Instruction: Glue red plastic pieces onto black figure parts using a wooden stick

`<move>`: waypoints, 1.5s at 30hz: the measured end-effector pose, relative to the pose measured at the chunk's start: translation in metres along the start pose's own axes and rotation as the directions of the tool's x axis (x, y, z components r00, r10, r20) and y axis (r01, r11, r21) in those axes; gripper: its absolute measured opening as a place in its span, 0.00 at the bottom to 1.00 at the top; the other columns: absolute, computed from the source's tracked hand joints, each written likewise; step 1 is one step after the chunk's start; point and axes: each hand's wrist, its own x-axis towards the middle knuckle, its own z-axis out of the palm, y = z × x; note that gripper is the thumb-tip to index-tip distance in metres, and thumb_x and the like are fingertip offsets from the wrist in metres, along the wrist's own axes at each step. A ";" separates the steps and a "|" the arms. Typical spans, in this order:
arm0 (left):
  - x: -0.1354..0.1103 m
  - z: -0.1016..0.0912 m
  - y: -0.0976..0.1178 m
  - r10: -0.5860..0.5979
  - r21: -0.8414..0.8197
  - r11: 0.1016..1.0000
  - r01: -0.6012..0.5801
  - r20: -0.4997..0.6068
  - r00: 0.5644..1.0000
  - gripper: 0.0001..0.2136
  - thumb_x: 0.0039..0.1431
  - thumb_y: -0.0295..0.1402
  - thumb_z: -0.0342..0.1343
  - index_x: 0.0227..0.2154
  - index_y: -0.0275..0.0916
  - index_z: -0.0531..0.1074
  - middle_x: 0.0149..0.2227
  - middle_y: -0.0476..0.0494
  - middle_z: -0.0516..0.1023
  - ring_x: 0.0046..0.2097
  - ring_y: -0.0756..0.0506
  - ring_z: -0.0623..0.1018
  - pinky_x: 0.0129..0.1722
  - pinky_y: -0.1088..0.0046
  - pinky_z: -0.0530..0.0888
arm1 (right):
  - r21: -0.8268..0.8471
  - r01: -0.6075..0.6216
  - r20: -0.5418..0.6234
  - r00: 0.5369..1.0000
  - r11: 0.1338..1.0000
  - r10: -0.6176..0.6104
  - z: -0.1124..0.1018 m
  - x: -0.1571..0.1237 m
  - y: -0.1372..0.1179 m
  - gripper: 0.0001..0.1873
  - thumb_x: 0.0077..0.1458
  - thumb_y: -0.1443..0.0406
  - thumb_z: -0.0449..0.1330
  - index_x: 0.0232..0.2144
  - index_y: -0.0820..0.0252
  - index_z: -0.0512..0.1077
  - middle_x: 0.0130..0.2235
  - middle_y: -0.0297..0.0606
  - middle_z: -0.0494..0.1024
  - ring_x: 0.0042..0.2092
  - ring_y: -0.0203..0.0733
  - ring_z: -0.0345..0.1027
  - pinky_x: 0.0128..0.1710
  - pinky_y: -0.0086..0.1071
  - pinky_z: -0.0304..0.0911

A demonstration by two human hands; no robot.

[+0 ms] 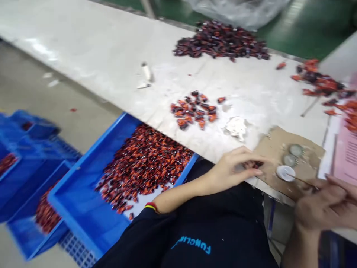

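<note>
My left hand (237, 169) rests at the near edge of the white table (111, 56), its fingers closed round several small red-and-black parts (252, 164). My right hand (326, 204), blurred at the lower right, pinches a thin wooden stick (299, 180). The stick's tip reaches a small white cap (285, 173) on a piece of brown cardboard (309, 156). Two round greyish lids (292, 154) lie just beyond the cap. A small heap of the same red-and-black parts (193, 109) sits on the table left of my left hand.
A bigger pile of parts (220, 41) lies at the far edge, and more (326, 85) at the right. Below the table a blue bin (92, 208) holds many parts; other blue bins (25, 149) stand to its left. A crumpled white scrap (236, 127) and pink paper (347, 152) lie nearby.
</note>
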 end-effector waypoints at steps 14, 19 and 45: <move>0.009 0.014 0.000 -0.206 -0.077 0.975 0.208 0.041 0.978 0.15 0.58 0.30 0.62 0.49 0.41 0.75 0.36 0.46 0.74 0.36 0.50 0.75 0.39 0.76 0.75 | -0.207 0.315 0.094 0.949 0.926 -0.302 -0.003 0.000 -0.005 0.08 0.64 0.67 0.54 0.42 0.58 0.73 0.25 0.29 0.69 0.22 0.29 0.62 0.21 0.26 0.58; 0.009 0.016 0.002 -0.250 -0.062 0.965 0.256 0.083 0.965 0.16 0.60 0.34 0.60 0.50 0.41 0.74 0.32 0.47 0.72 0.35 0.49 0.75 0.38 0.73 0.74 | -0.245 0.349 0.142 0.936 0.904 -0.323 -0.003 0.002 -0.008 0.09 0.63 0.69 0.55 0.43 0.57 0.73 0.28 0.32 0.73 0.24 0.31 0.64 0.24 0.28 0.60; 0.018 0.027 -0.008 -0.153 -0.064 0.985 0.157 0.064 0.986 0.14 0.55 0.29 0.65 0.45 0.39 0.76 0.32 0.48 0.77 0.32 0.51 0.76 0.34 0.80 0.75 | -0.006 0.048 -0.269 0.962 0.999 -0.048 0.005 0.008 -0.018 0.07 0.64 0.63 0.55 0.37 0.55 0.73 0.24 0.28 0.64 0.19 0.31 0.57 0.17 0.27 0.56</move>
